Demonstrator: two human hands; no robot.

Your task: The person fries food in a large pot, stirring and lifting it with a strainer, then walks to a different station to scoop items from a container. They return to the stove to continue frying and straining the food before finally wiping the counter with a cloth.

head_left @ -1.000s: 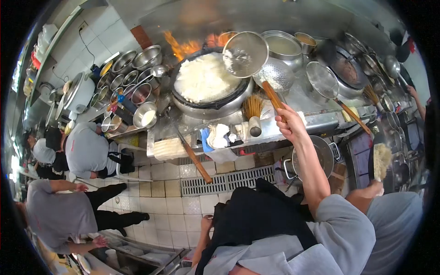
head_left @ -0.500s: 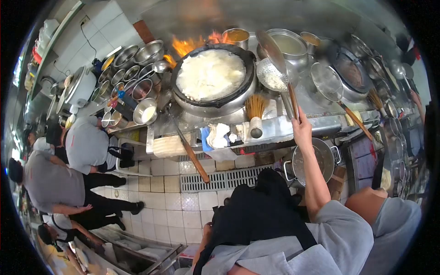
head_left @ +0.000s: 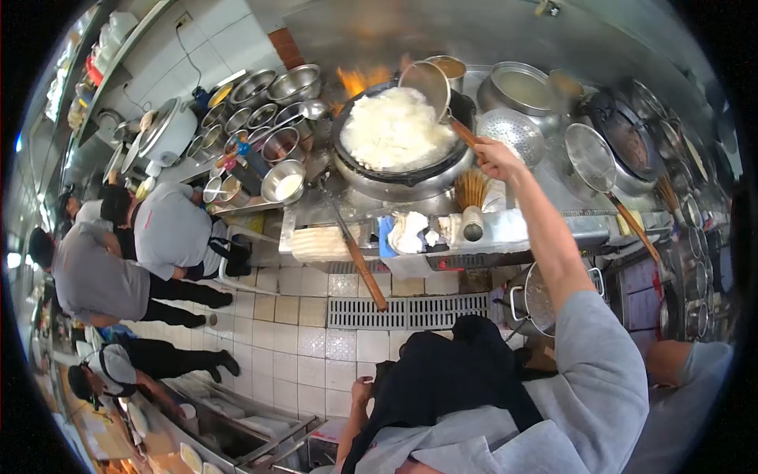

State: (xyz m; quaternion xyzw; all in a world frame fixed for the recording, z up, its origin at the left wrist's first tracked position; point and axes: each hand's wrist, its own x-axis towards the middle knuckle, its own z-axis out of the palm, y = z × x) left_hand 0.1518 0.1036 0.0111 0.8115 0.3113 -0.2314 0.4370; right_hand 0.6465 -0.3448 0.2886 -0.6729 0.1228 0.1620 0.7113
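Near the upper centre of the frame, gripping a wire-mesh strainer (head_left: 426,87) by its wooden handle (head_left: 463,133) with the right hand (head_left: 497,160), with fingers wrapped closely round the wood. Holding it aslant over the right part of a wide wok (head_left: 395,176) filled with frothy white food (head_left: 395,130); cannot tell whether touching the contents. Behind the wok, facing orange flames (head_left: 359,80). Just right of it, near a perforated ladle (head_left: 512,133), with a metal pot (head_left: 521,85) beyond. Below, along the counter front, close to a bristle brush (head_left: 472,193) and, farther left, a crumpled white cloth (head_left: 408,231). At lower centre, with the left hand (head_left: 362,389) lowered beside a black apron (head_left: 462,379); cannot tell whether holding anything in its partly hidden fingers.
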